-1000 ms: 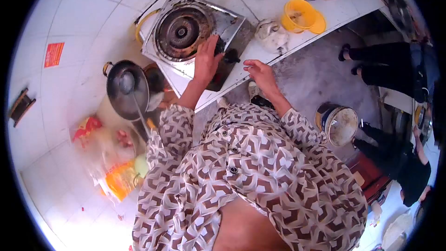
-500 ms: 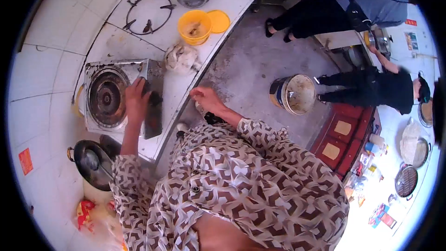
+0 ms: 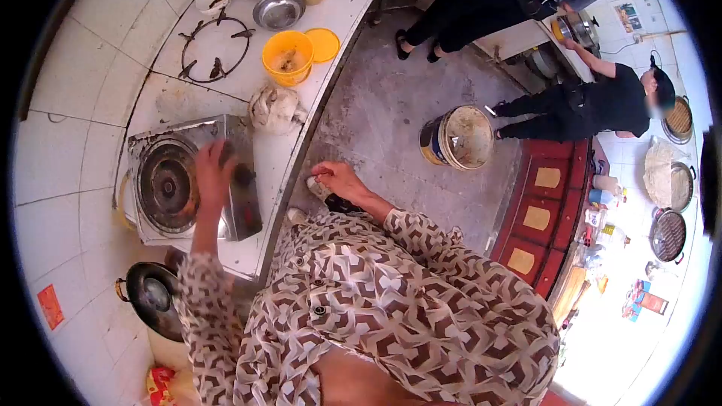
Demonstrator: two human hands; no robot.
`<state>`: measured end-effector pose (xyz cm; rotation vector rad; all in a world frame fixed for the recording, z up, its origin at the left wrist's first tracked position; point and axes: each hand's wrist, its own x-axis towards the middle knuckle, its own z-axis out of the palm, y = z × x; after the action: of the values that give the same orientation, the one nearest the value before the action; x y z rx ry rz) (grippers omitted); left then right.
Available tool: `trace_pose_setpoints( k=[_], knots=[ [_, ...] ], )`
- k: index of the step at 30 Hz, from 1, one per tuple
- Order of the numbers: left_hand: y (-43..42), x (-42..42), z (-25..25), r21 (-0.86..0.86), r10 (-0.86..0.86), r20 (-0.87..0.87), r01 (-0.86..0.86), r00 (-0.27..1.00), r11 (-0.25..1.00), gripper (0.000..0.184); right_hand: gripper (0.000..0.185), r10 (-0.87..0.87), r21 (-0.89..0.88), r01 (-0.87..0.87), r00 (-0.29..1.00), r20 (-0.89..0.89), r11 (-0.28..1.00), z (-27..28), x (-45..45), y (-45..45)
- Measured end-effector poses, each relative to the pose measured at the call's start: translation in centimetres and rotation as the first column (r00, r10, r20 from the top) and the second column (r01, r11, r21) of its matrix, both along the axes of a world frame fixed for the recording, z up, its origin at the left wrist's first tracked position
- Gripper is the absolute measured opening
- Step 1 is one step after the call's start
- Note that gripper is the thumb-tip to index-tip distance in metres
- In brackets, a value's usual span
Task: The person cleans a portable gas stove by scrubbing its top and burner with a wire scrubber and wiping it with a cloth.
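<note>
A grimy metal gas stove (image 3: 169, 184) with a round dark burner stands on the white tiled counter. My left hand (image 3: 213, 177) is over its right side, beside the burner; motion blurs the fingers, and whether they touch the stove is unclear. My right hand (image 3: 338, 183) hangs past the counter's edge, above the floor, with its fingers curled together. Anything inside those fingers is hidden. A crumpled pale cloth (image 3: 275, 109) lies beyond the stove. Past it are a yellow tub (image 3: 288, 59) with some residue and its yellow lid (image 3: 323, 44).
Metal bowl (image 3: 279, 11) and pot ring (image 3: 216, 49) sit farther along the counter. A dark wok (image 3: 153, 297) is left of my sleeve. On the floor stands a bucket (image 3: 466, 137). Two people (image 3: 594, 109) stand beyond, near a red cabinet (image 3: 535, 218).
The view has shifted, so the counter and stove appear lower. My left hand has moved slightly over the stove and is more blurred. My right hand stays curled beside the counter.
</note>
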<state>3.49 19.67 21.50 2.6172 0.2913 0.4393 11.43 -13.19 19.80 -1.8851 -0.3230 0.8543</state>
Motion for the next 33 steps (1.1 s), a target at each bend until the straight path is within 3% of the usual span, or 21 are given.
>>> trace_pose_setpoints(
  k=[5, 13, 20, 26, 27, 29, 30, 33],
  knots=[
    [0.1, 7.3, 1.1, 0.009, 0.027, 0.062, -0.027, 0.998, 1.0, 0.05, 0.026, -0.04, 0.076, 0.045, 0.997, -0.071, 0.996, -0.2, -0.7, -0.3],
    [-0.7, 1.4, 0.5, 0.032, -0.092, -0.047, 0.093, 0.995, 0.995, 0.052, 0.025, -0.052, 0.023, 0.053, 0.998, -0.045, 0.998, -1.3, -1.6, -2.2],
    [-0.7, 9.7, -0.1, 0.165, -0.093, -0.063, 0.102, 0.994, 0.981, 0.049, 0.025, -0.026, 0.035, 0.023, 0.997, 0.069, 0.999, -1.1, -1.7, -1.4],
    [-1.2, 6.8, 0.2, 0.224, -0.189, -0.168, 0.224, 0.968, 0.948, 0.051, 0.025, -0.027, -0.059, 0.028, 0.999, 0.03, 0.998, -0.3, -1.7, -2.5],
    [-1.1, 6.3, 0.1, 0.194, -0.224, -0.183, 0.259, 0.957, 0.946, 0.051, 0.025, -0.024, -0.085, 0.025, 1.0, 0.015, 0.996, -0.8, -1.7, -2.6],
    [-0.9, 5.0, -0.3, 0.13, -0.283, -0.213, 0.314, 0.935, 0.941, 0.052, 0.025, -0.069, 0.024, 0.07, 0.997, -0.033, 0.997, -1.8, -2.0, -2.7],
    [-1.1, 4.7, 0.1, 0.083, -0.249, -0.185, 0.267, 0.951, 0.96, 0.052, 0.024, -0.09, 0.075, 0.094, 0.995, -0.053, 0.993, -1.4, -1.9, -2.6],
    [-2.7, 4.3, 1.3, -0.136, -0.128, -0.092, 0.115, 0.988, 0.984, 0.051, 0.025, -0.017, -0.036, 0.015, 0.998, -0.061, 0.999, 0.2, -0.5, -1.1]
  ],
)
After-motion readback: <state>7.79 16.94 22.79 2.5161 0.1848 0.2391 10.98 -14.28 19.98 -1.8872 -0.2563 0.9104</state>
